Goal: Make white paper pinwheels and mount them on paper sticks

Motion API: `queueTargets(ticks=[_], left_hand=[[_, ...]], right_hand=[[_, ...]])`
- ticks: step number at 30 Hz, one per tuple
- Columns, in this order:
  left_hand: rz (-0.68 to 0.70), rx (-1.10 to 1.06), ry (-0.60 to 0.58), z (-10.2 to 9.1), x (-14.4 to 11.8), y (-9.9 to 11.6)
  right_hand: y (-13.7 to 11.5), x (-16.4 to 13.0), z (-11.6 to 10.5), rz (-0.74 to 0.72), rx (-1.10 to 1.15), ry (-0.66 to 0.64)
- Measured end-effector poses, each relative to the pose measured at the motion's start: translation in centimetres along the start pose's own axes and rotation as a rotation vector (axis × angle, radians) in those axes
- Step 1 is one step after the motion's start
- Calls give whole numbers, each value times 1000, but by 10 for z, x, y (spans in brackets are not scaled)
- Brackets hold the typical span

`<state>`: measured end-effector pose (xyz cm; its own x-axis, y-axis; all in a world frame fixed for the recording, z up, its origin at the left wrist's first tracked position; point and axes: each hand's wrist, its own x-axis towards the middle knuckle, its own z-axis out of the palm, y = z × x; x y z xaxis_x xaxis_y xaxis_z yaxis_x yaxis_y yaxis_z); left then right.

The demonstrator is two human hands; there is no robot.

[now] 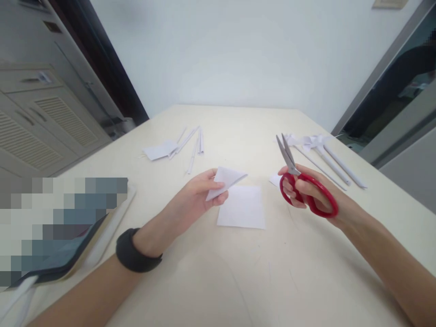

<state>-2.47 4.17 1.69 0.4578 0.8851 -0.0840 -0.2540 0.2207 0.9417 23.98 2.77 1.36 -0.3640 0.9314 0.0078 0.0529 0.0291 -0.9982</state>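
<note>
Between thumb and fingers, my left hand pinches a small white folded paper with a triangular shape. Below it a white square sheet lies flat on the table. My right hand grips red-handled scissors, fingers through the loops. Their blades point up and away, slightly parted, and stand apart from the folded paper. A small white paper piece lies partly hidden behind my right hand.
White paper strips and a paper piece lie at the back left. Paper pinwheels with rolled paper sticks lie at the right. A tablet-like device, largely blurred out, stands at the left with a white cable. A wall backs the table.
</note>
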Motion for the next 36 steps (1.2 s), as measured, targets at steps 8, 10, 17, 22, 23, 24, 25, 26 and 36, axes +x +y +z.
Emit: queueTargets(ticks=[8, 10, 17, 22, 23, 24, 25, 26, 36], left_hand=[[191, 133, 176, -3, 2, 2], [226, 165, 208, -1, 2, 4], [250, 238, 182, 3, 0, 4], [253, 324, 135, 2, -1, 0], [241, 348, 123, 2, -1, 0], [228, 370, 108, 2, -1, -1], [220, 388, 92, 2, -2, -2], [216, 401, 77, 2, -2, -2], [279, 460, 24, 0, -2, 2]], right_hand=[[21, -4, 36, 92, 367, -417], [23, -5, 36, 123, 366, -500], [21, -5, 27, 192, 350, -538], [22, -5, 30, 174, 322, -570], [22, -5, 31, 173, 311, -572], [22, -6, 32, 178, 297, -565], [23, -6, 33, 188, 281, -551], [23, -6, 34, 201, 268, -533], [-1, -9, 44, 231, 298, -517]])
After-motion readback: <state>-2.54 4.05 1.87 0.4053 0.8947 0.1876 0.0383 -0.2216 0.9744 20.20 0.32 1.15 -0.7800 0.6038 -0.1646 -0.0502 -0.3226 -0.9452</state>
